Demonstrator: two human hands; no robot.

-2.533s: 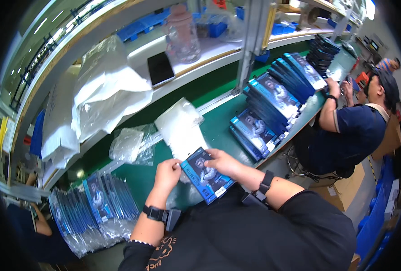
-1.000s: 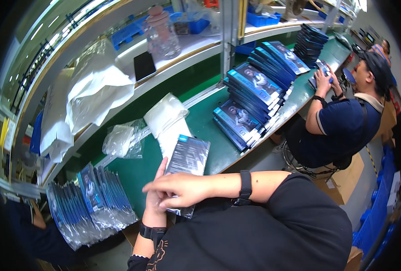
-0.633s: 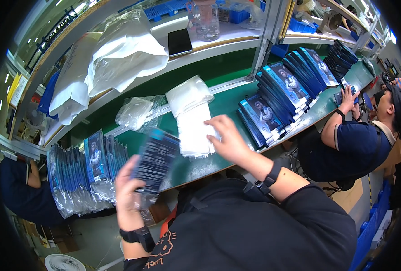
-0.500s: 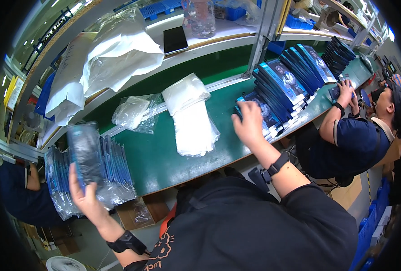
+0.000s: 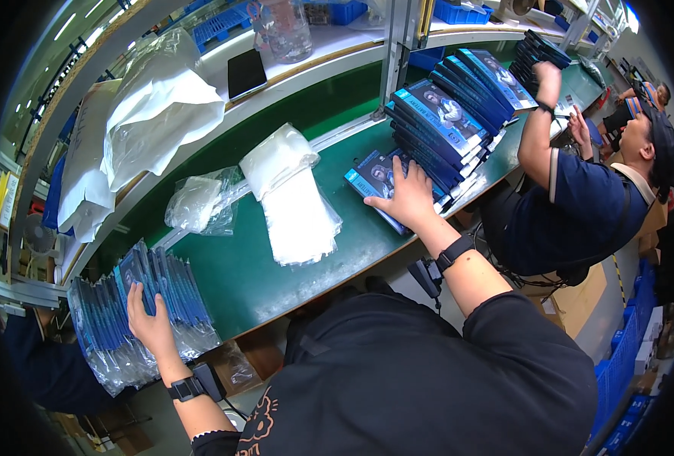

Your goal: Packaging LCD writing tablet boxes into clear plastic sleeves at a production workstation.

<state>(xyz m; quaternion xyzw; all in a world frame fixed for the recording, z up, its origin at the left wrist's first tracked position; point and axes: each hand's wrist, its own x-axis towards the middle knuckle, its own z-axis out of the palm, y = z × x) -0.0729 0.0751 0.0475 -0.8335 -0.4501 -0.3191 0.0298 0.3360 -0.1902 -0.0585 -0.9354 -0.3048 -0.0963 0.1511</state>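
Note:
My left hand [image 5: 150, 324] lies flat on a fanned row of bagged blue boxes [image 5: 136, 304] at the left end of the green bench [image 5: 238, 273], fingers spread. My right hand [image 5: 408, 199] rests on the lowest blue box [image 5: 376, 176] of a slanted stack of blue boxes [image 5: 442, 131] at the right; its fingers are on the box's top. A pile of clear plastic bags [image 5: 295, 209] lies between the two hands.
A crumpled bag of plastic [image 5: 198, 201] lies behind the pile. White bags [image 5: 151, 114], a black tablet [image 5: 246, 72] and a clear jug [image 5: 282, 30] stand on the upper shelf. A co-worker in a dark blue shirt [image 5: 580, 205] works at the right, an arm raised to dark boxes [image 5: 538, 49].
My left hand has carried the bagged box to the left and laid it on the fanned row. My right hand has reached right onto the lowest box of the stack.

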